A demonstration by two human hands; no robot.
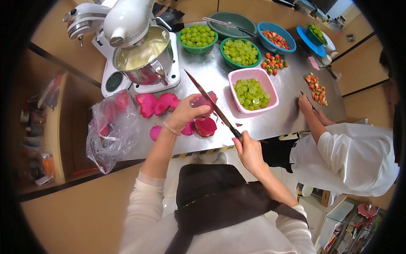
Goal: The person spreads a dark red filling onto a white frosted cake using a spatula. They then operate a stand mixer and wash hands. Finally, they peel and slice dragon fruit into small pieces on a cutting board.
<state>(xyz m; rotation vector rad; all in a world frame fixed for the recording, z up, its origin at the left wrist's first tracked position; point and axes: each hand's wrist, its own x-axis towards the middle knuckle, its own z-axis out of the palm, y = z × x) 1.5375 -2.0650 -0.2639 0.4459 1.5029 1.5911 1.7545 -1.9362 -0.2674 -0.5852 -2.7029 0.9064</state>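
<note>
My left hand [180, 114] holds a peeled piece of red-fleshed dragon fruit [200, 102] above the steel table. A long kitchen knife [203, 92] is gripped by its black handle in my right hand [251, 151]. Its blade points up and left, crossing in front of the fruit; I cannot tell whether it touches. Below the fruit lies another dragon fruit piece [206, 127] with dark red skin. Bright pink dragon fruit peels [148, 104] are spread left of my left hand, and a smaller pink piece [155, 132] sits near my wrist.
A clear plastic bag [114, 133] with pink contents hangs over the table's front edge. Behind stands a stand mixer [130, 19] with cream in its bowl. A pink basin [274, 92] and green bowls [197, 50] hold grapes. At right, a co-worker's hands [305, 104] hold a knife beside cut strawberries [315, 89].
</note>
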